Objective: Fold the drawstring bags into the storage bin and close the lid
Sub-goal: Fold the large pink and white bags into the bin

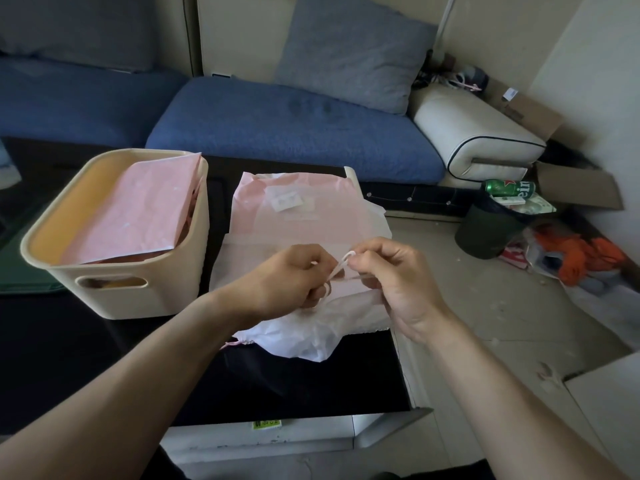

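Note:
A cream storage bin stands on the black table at the left, with a pink folded bag leaning inside it. To its right lies a pile of pale pink drawstring bags, the top one with a white label. A crumpled white bag lies at the front of the pile. My left hand and my right hand hover over the pile, both pinching a thin pink drawstring between them. A cream corner, possibly the lid, peeks from behind the pile.
The black table ends just right of the bags. Behind it is a blue sofa with a grey cushion. On the floor at right stand a dark bin full of rubbish, cardboard boxes and orange cloth.

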The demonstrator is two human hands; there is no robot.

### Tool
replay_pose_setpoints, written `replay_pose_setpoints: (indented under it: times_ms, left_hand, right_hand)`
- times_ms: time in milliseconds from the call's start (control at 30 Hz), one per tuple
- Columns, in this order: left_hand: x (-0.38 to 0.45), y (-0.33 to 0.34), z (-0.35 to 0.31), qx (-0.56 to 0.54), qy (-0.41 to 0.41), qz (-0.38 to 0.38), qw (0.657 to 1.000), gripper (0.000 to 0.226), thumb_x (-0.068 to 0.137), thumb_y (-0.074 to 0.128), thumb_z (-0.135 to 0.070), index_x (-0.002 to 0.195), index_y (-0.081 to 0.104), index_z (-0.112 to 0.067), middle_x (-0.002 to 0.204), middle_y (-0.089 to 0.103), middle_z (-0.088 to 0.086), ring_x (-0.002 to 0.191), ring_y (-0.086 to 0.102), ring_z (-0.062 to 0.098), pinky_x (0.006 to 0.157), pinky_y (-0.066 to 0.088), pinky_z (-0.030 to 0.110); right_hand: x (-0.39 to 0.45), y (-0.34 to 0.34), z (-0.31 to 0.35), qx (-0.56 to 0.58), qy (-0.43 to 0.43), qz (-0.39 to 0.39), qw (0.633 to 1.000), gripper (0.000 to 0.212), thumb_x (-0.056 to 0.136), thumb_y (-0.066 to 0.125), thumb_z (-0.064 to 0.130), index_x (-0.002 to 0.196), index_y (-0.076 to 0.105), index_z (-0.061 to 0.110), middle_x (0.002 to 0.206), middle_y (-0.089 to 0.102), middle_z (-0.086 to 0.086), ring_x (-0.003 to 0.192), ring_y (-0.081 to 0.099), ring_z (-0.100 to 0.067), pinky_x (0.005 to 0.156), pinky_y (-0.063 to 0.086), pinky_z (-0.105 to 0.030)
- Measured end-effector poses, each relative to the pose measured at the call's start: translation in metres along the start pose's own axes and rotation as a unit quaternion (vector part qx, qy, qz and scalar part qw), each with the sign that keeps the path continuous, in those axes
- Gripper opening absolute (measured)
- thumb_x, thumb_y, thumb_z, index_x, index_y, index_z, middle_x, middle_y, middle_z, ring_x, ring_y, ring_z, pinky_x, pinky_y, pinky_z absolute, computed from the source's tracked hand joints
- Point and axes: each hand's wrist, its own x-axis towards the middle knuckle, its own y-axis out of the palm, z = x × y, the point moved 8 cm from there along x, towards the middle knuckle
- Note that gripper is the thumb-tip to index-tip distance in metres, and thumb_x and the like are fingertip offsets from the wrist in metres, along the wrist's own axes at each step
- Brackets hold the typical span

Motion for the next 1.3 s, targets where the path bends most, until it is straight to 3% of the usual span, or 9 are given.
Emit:
replay_pose_setpoints:
  times_ms: [167,300,400,533,767,900,1000,1067,1300]
  left_hand:
    - [-0.004,0.011,-0.007,-0.005,0.023,0.044,0.999,0.021,0.104,0.044,-0.009,0.097,0.061,0.002,0.054,0.046,-0.005,0.048,0.038,0.007,0.049,0.035,0.015]
    - [-0.004,-0.009,-0.009,-0.031,0.054,-0.069,0.996,0.022,0.104,0.043,-0.007,0.088,0.058,-0.004,0.054,0.050,-0.001,0.046,0.043,0.009,0.049,0.036,0.019]
    - [-0.004,-0.017,-0.010,-0.038,0.072,-0.111,0.990,0.019,0.104,0.045,-0.007,0.093,0.060,-0.003,0.062,0.057,0.003,0.052,0.049,0.014,0.053,0.041,0.022]
    - [-0.006,-0.011,-0.014,0.006,0.090,-0.068,0.994,0.011,0.100,0.049,0.000,0.099,0.059,-0.003,0.066,0.062,0.003,0.058,0.057,0.012,0.058,0.046,0.021]
    - [-0.006,-0.013,-0.015,0.059,0.095,-0.103,0.988,0.008,0.095,0.055,0.003,0.096,0.062,-0.002,0.067,0.065,0.005,0.059,0.061,0.012,0.061,0.050,0.021]
    - [-0.008,-0.019,-0.015,0.098,0.096,-0.176,0.975,0.009,0.092,0.063,-0.002,0.089,0.069,-0.009,0.070,0.072,0.004,0.063,0.067,0.014,0.063,0.053,0.017]
    - [-0.011,-0.022,-0.016,0.137,0.095,-0.219,0.961,0.012,0.090,0.069,-0.011,0.083,0.072,-0.021,0.074,0.072,-0.007,0.072,0.068,0.005,0.068,0.052,0.014]
    - [-0.013,-0.026,-0.020,0.172,0.100,-0.240,0.950,0.015,0.086,0.074,-0.015,0.079,0.073,-0.027,0.076,0.070,-0.015,0.073,0.064,-0.001,0.064,0.044,0.007]
    - [-0.013,-0.026,-0.028,0.179,0.130,-0.211,0.952,0.013,0.085,0.072,-0.008,0.078,0.076,-0.018,0.071,0.073,-0.012,0.069,0.064,-0.006,0.066,0.041,0.003]
  right_hand:
    - [0.002,-0.003,-0.007,-0.021,0.021,-0.022,0.999,0.008,0.071,0.080,0.029,0.067,0.076,0.023,0.069,0.067,0.003,0.060,0.050,-0.007,0.058,0.041,-0.020]
    - [0.003,0.000,-0.001,-0.014,-0.011,0.013,1.000,0.013,0.082,0.082,0.015,0.072,0.073,0.018,0.069,0.068,0.005,0.060,0.054,-0.005,0.060,0.042,-0.018]
    - [0.001,0.007,0.005,-0.124,-0.051,0.057,0.989,0.016,0.080,0.084,0.012,0.072,0.071,0.018,0.074,0.069,-0.005,0.067,0.057,-0.022,0.065,0.046,-0.031]
    - [-0.001,0.011,0.001,-0.198,-0.054,0.073,0.976,0.008,0.081,0.081,0.009,0.079,0.076,0.015,0.088,0.073,-0.011,0.085,0.064,-0.043,0.077,0.051,-0.049]
    - [0.000,0.013,0.000,-0.247,-0.078,0.074,0.963,0.015,0.074,0.083,0.012,0.068,0.074,0.022,0.080,0.070,0.013,0.079,0.066,-0.007,0.073,0.045,-0.018]
    - [0.002,0.015,-0.001,-0.266,-0.074,0.031,0.961,0.020,0.062,0.076,0.038,0.062,0.066,0.021,0.072,0.067,0.012,0.072,0.063,-0.006,0.069,0.048,-0.021]
    - [0.003,0.017,0.001,-0.258,-0.072,0.018,0.963,0.018,0.064,0.078,0.026,0.059,0.064,0.017,0.070,0.066,0.006,0.065,0.059,-0.007,0.068,0.049,-0.028]
    - [0.002,0.018,0.004,-0.249,-0.073,0.019,0.966,0.015,0.062,0.072,0.026,0.056,0.061,0.018,0.064,0.063,0.009,0.058,0.053,-0.002,0.059,0.044,-0.019]
    - [0.001,0.017,0.004,-0.220,-0.061,0.030,0.973,0.009,0.063,0.066,0.023,0.057,0.061,0.018,0.057,0.061,0.011,0.054,0.052,0.001,0.055,0.039,-0.011]
